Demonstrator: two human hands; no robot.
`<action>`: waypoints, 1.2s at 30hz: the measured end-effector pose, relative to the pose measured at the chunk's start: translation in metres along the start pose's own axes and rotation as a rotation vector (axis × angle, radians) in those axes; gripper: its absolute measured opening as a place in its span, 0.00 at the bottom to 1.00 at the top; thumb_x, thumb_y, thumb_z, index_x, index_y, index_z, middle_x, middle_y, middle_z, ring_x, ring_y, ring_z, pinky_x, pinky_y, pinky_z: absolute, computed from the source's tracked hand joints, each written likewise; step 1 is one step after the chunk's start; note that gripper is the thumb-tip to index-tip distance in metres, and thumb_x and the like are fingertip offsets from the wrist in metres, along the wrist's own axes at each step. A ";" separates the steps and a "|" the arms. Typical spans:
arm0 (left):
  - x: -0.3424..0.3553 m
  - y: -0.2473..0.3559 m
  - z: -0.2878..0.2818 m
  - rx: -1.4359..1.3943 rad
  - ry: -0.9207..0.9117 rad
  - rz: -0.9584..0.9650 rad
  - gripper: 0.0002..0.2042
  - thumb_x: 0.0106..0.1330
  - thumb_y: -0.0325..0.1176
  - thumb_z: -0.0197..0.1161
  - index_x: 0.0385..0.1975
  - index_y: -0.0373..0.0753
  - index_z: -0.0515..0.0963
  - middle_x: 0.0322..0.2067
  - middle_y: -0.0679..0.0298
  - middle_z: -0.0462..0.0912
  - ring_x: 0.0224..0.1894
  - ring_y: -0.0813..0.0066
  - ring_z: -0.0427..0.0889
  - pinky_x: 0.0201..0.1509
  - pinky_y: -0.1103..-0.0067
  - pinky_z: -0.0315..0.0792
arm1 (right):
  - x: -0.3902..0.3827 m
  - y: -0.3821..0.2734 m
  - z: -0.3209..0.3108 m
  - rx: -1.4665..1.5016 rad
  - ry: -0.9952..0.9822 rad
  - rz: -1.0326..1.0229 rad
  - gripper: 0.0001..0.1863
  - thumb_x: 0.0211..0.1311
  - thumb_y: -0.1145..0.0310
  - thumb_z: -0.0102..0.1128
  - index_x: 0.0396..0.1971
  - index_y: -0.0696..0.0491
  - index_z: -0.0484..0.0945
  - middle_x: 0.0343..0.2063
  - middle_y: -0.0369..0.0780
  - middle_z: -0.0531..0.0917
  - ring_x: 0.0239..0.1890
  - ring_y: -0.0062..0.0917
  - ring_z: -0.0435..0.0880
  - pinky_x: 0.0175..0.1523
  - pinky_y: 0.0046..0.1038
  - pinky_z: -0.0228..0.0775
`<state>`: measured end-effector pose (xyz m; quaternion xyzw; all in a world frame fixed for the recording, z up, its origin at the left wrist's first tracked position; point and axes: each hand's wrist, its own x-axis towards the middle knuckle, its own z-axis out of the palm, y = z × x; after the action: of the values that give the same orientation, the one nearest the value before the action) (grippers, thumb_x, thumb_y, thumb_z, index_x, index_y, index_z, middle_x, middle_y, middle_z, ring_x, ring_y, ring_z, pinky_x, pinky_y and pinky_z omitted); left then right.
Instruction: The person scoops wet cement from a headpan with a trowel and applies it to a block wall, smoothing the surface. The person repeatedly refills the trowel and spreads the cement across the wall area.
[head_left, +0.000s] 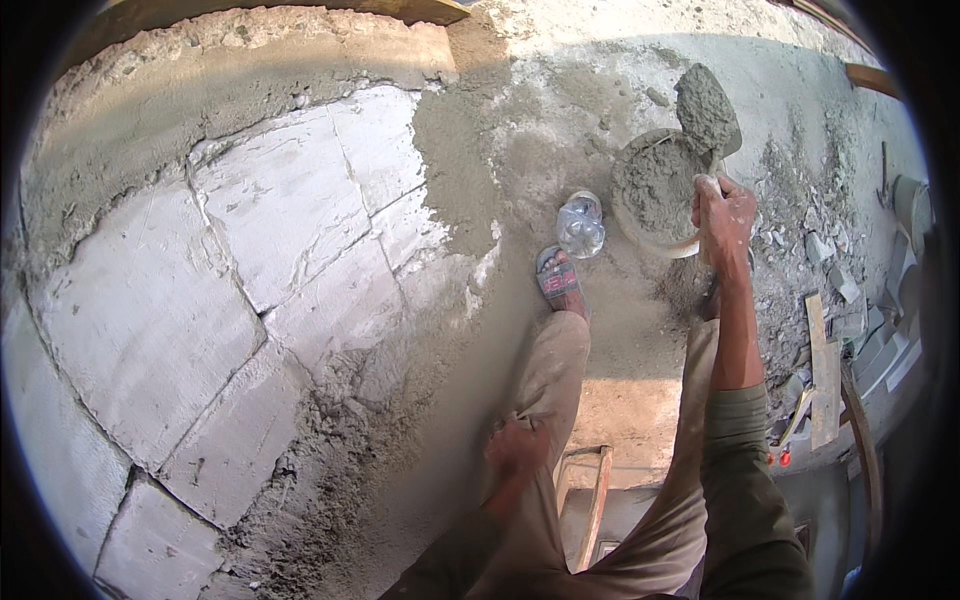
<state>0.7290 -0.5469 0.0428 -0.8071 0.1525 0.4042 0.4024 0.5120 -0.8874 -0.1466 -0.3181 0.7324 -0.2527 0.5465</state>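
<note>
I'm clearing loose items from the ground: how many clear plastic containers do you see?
1: the clear plastic container just left of the mortar bucket, ahead of the left sandal. Others may be hidden among the debris at right.

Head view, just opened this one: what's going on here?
A person's right hand grips a trowel heaped with wet grey mortar. The trowel shows at the far right rim of a round bucket that holds more of the mix; whether they touch is unclear. The left hand is at the left trouser leg. A clear plastic bottle is beside the bucket, and jointed white blocks spread across the left.
</note>
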 end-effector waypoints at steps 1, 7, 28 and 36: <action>0.000 -0.005 -0.002 -0.002 0.005 -0.006 0.37 0.69 0.59 0.58 0.71 0.39 0.76 0.65 0.46 0.83 0.66 0.45 0.83 0.73 0.55 0.71 | 0.008 -0.007 0.022 -0.035 0.100 -0.052 0.14 0.67 0.64 0.66 0.27 0.60 0.85 0.19 0.35 0.80 0.18 0.20 0.75 0.27 0.29 0.69; 0.022 0.001 -0.018 -0.013 -0.006 -0.088 0.35 0.70 0.59 0.57 0.71 0.42 0.76 0.63 0.46 0.84 0.63 0.44 0.85 0.71 0.52 0.72 | 0.057 -0.025 0.254 -0.484 0.442 -0.119 0.24 0.60 0.52 0.70 0.28 0.63 0.87 0.30 0.58 0.89 0.38 0.56 0.90 0.48 0.50 0.81; 0.002 0.025 0.012 0.075 0.127 0.056 0.31 0.65 0.57 0.64 0.64 0.44 0.83 0.58 0.50 0.88 0.62 0.47 0.85 0.69 0.56 0.73 | 0.040 0.239 -0.042 -0.571 -0.132 -0.054 0.20 0.64 0.57 0.66 0.28 0.62 0.79 0.22 0.52 0.83 0.28 0.45 0.88 0.37 0.45 0.79; -0.014 0.027 0.003 0.085 0.110 -0.037 0.33 0.66 0.57 0.62 0.65 0.42 0.81 0.59 0.48 0.87 0.64 0.46 0.84 0.70 0.57 0.73 | -0.045 0.143 -0.052 -0.410 -0.180 -0.035 0.17 0.64 0.61 0.66 0.33 0.64 0.85 0.21 0.54 0.81 0.26 0.42 0.84 0.38 0.45 0.74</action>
<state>0.7031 -0.5626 0.0387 -0.8130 0.1764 0.3448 0.4347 0.4439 -0.7571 -0.2058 -0.4564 0.7111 -0.0783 0.5291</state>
